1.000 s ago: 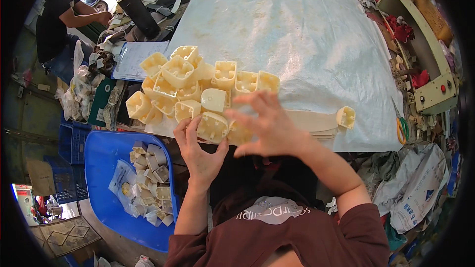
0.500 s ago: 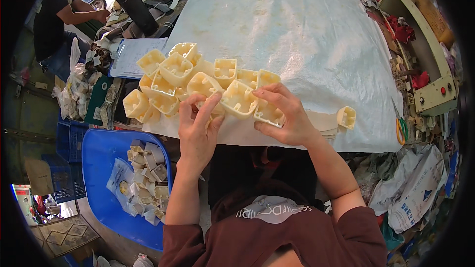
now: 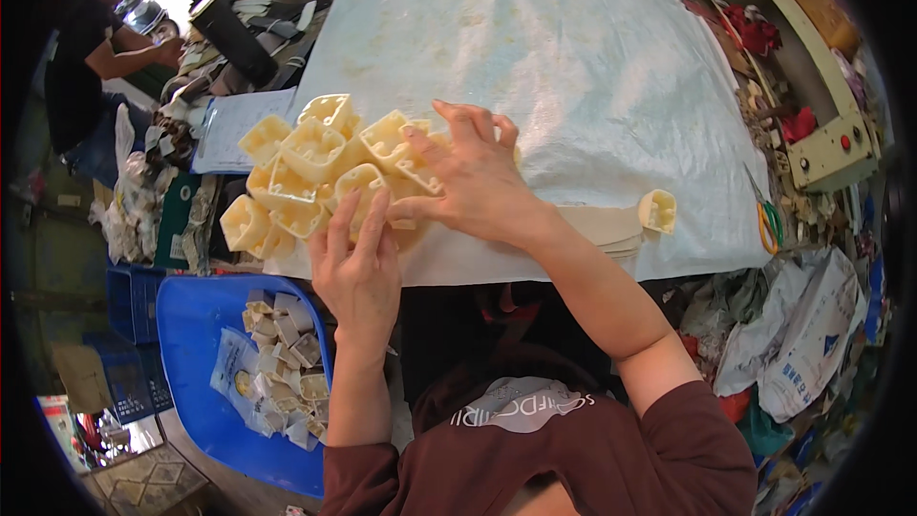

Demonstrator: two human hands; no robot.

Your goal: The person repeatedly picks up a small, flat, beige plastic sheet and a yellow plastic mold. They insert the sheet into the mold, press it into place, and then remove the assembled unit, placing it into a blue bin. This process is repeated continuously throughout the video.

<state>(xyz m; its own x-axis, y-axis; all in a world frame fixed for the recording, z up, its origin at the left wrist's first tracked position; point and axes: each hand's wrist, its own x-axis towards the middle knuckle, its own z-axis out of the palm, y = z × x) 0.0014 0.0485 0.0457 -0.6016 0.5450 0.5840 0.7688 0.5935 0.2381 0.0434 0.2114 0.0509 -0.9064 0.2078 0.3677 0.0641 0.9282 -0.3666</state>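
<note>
Several cream-yellow, hollow plastic caps (image 3: 314, 149) lie bunched on the left part of the white sheet-covered table (image 3: 554, 57). My right hand (image 3: 478, 182) is spread over the right side of the bunch, its fingers apart and touching the caps beneath it; part of the bunch is hidden there. At the near edge of the bunch, my left hand (image 3: 358, 277) has its fingers stretched out against a cap. Farther right, a single cream-yellow cap (image 3: 657, 211) sits at the end of some flat beige strips (image 3: 597, 222).
A blue tub (image 3: 181, 373) with pale pieces and a clear bag stands below the table's left edge. Scissors (image 3: 767, 220) with orange and green handles lie at the right edge. A clipboard (image 3: 229, 129) and black cylinder (image 3: 234, 40) are at left. Another person (image 3: 86, 57) works beyond.
My right hand has moved left and farther over the caps, with its fingers spreading. The caps on the right have shifted left, closer to the rest. My left hand's fingers have straightened.
</note>
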